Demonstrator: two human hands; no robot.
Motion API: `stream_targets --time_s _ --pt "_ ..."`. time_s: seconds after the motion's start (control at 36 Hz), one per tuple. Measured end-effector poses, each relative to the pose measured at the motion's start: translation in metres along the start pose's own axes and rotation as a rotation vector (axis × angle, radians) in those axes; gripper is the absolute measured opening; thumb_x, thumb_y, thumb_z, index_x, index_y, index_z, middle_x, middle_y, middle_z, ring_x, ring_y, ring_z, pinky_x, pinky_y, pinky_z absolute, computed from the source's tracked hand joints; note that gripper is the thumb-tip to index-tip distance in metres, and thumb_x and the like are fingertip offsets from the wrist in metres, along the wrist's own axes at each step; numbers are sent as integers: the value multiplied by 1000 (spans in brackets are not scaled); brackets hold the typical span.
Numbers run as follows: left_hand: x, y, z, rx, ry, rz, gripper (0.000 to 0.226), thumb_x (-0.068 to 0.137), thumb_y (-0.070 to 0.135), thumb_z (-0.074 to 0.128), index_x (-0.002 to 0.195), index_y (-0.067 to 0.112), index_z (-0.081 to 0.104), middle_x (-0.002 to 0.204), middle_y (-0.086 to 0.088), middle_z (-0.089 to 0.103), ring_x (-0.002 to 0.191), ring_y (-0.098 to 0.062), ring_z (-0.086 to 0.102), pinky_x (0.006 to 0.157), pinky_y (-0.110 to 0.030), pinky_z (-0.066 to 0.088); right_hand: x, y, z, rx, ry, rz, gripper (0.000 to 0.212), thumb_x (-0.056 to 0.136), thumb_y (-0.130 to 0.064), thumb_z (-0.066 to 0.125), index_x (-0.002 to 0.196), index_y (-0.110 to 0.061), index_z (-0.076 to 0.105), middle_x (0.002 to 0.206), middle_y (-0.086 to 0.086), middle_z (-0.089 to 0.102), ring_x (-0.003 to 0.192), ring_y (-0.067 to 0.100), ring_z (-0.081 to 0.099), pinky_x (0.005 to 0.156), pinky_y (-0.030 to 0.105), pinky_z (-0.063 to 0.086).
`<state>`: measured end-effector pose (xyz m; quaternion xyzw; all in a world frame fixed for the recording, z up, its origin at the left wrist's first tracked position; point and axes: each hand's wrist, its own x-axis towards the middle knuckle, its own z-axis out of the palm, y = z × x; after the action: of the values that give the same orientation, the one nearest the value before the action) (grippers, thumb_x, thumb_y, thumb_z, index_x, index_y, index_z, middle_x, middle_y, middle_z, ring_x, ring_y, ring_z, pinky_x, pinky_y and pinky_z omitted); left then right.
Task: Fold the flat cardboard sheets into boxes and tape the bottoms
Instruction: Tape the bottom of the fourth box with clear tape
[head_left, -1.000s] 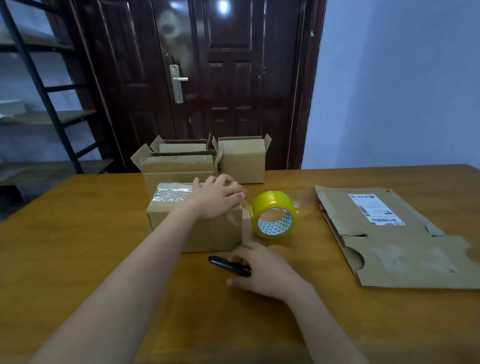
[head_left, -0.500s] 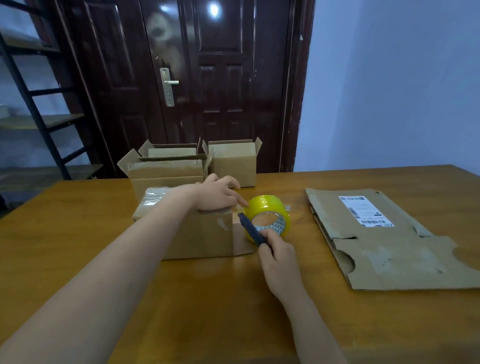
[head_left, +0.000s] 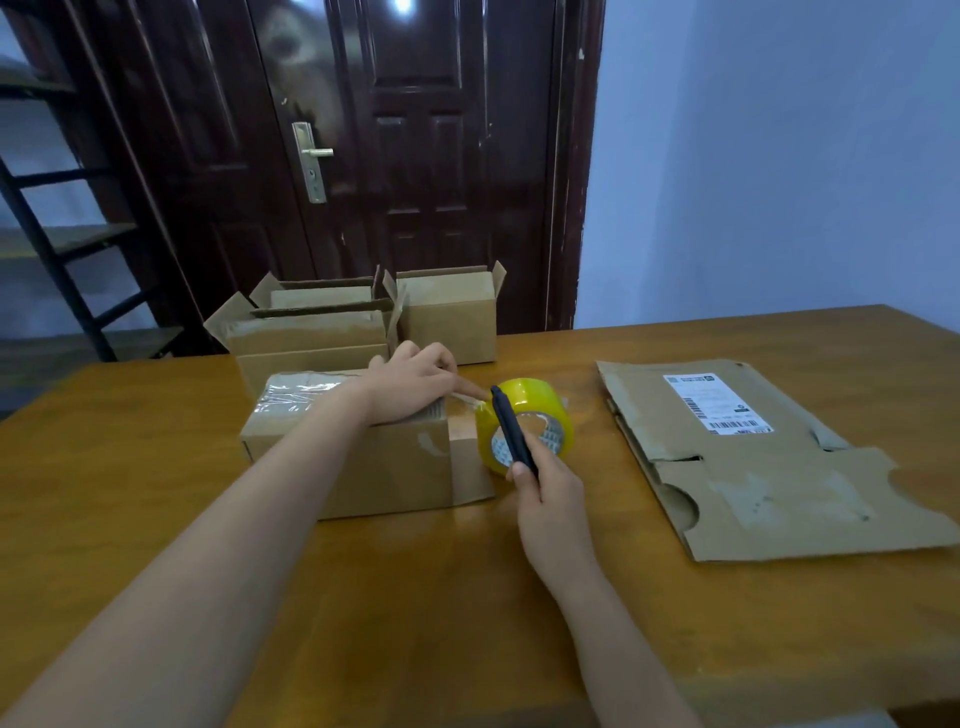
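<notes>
A small cardboard box (head_left: 384, 467) lies on the wooden table (head_left: 415, 597), clear tape over its top. My left hand (head_left: 415, 384) rests on the box's right end, fingers reaching onto the tape strip that runs to the yellow tape roll (head_left: 540, 410). The roll stands on edge just right of the box. My right hand (head_left: 545, 499) grips a dark utility knife (head_left: 511, 431), its tip raised to the tape strip at the roll's upper left. A flat cardboard sheet (head_left: 769, 488) with a white shipping label lies to the right.
Three folded open-topped boxes (head_left: 311, 338) stand behind the taped one near the table's far edge. A dark door (head_left: 415, 156) is behind the table, and a black shelf frame (head_left: 52, 249) stands at the left.
My right hand picked the knife up off the table and lifted it to the tape strip between box and roll. My left hand stayed on the box.
</notes>
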<state>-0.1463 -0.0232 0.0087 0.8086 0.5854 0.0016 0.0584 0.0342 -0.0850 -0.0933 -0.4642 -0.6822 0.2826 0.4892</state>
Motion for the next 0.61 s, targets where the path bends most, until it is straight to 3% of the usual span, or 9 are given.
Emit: stream_targets --time_s 0.06,0.17,0.25,0.36,0.53,0.61 --pt "0 -1 0 4 1 -12 34 102 39 22 108 69 38 125 8 33 118 -17 26 103 -45 22 -1 2 0 -46 32 -8 36 99 -13 43 134 -16 51 111 -1 61 103 11 56 86 24 50" --pt "1 0 0 83 -6 -16 32 102 40 27 123 60 41 130 5 31 122 -22 26 103 -46 23 -1 0 -1 -118 120 -29 28 97 -15 50 121 -14 63 91 -8 62 84 6 57 66 11 44" --pt "0 2 -1 121 -11 1 37 101 41 30 132 58 38 128 5 30 119 -21 26 101 -47 25 -2 -1 -2 -150 143 11 25 96 -19 53 115 -13 67 90 -7 65 80 5 56 68 15 47" --pt "-2 1 -1 128 1 13 37 100 41 30 131 61 36 125 5 30 116 -19 26 100 -45 25 -1 -1 1 -217 127 14 23 95 -22 54 109 -14 70 87 -1 70 78 11 61 68 34 55" --pt "2 -3 4 136 14 15 36 100 44 28 130 64 33 124 7 29 116 -19 25 99 -45 25 1 -3 6 -336 93 -29 28 96 -24 52 118 -14 66 93 -1 70 83 15 63 68 37 55" --pt "2 -3 3 147 11 18 37 101 43 28 131 63 33 126 6 28 118 -19 25 101 -45 26 2 -3 6 -400 78 -55 32 96 -26 51 125 -17 61 99 -1 70 86 13 64 67 32 56"
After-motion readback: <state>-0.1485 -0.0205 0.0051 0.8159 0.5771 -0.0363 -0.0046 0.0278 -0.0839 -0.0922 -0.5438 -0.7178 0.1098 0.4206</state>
